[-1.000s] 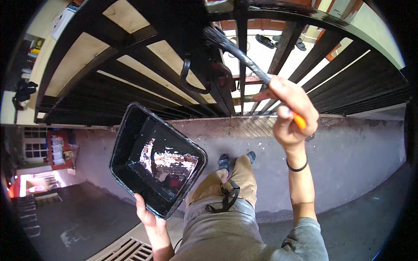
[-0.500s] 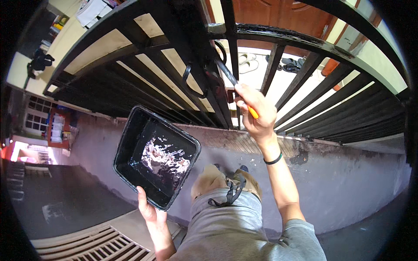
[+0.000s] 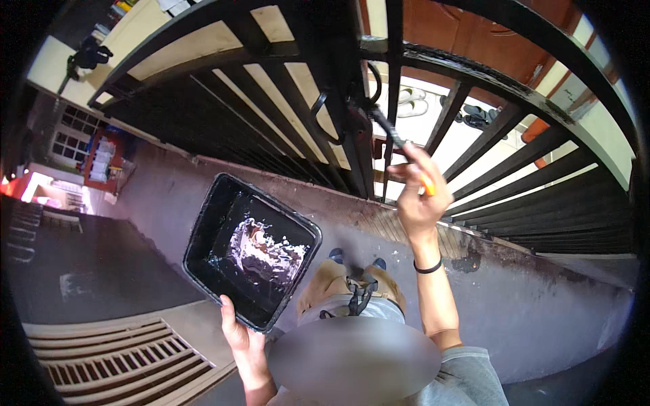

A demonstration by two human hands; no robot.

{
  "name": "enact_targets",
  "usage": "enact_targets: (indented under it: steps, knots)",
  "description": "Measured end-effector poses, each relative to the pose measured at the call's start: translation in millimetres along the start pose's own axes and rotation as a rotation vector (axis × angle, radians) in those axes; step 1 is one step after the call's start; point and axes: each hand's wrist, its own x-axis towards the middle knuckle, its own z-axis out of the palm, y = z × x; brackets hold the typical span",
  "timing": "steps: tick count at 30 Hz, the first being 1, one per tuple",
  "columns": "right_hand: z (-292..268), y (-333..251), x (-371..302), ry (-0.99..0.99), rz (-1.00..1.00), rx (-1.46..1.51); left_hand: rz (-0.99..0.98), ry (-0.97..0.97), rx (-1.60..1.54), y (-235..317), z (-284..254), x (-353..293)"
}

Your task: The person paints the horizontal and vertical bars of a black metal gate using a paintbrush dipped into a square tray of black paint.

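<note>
My left hand grips the near edge of a black square tub, thumb over the rim and fingers hidden beneath. Glossy black paint lies in the tub, reflecting light. A thin brush with an orange handle end is in my right hand, whose fingers are smeared by motion. The brush's tip is at the middle posts of a black barred gate, near its latch. Whether the bristles touch the metal I cannot tell. Two curved handles flank these posts, the left handle standing out clearly.
Behind the bars lie white sandals and dark slippers, before a brown door. A pale slatted gate is at lower left. Grey concrete floor runs under my feet. A black object hangs at upper left.
My right hand and the brush have come lower along the gate's middle posts, toward me. The view has shifted slightly, and the tub stays held in my left hand.
</note>
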Motion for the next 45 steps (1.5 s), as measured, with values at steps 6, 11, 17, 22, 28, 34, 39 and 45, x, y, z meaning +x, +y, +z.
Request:
enact_targets:
  steps: [6,11,17,22,28,34,39,45]
  knots:
    - [34,-19,48,0.056,0.094,0.137,-0.027,0.0,0.025,5,3,1]
    - [36,-7,29,0.055,0.089,0.079,-0.044,0.024,0.025,7,2,3]
    - [28,-22,38,0.084,0.176,0.108,-0.09,0.044,0.019,7,8,2]
    - [33,-38,56,0.112,0.079,0.266,-0.09,0.009,0.017,8,12,0]
    - [15,-8,27,0.005,0.236,0.088,-0.061,0.026,0.044,6,16,-2]
    - [30,-22,47,0.007,0.044,0.096,-0.097,0.041,0.022,9,11,0]
    - [13,-24,42,-0.038,0.121,-0.007,-0.059,0.003,0.021,8,18,-4]
    - [30,-55,84,0.028,-0.166,0.013,-0.08,0.006,0.032,10,11,-2]
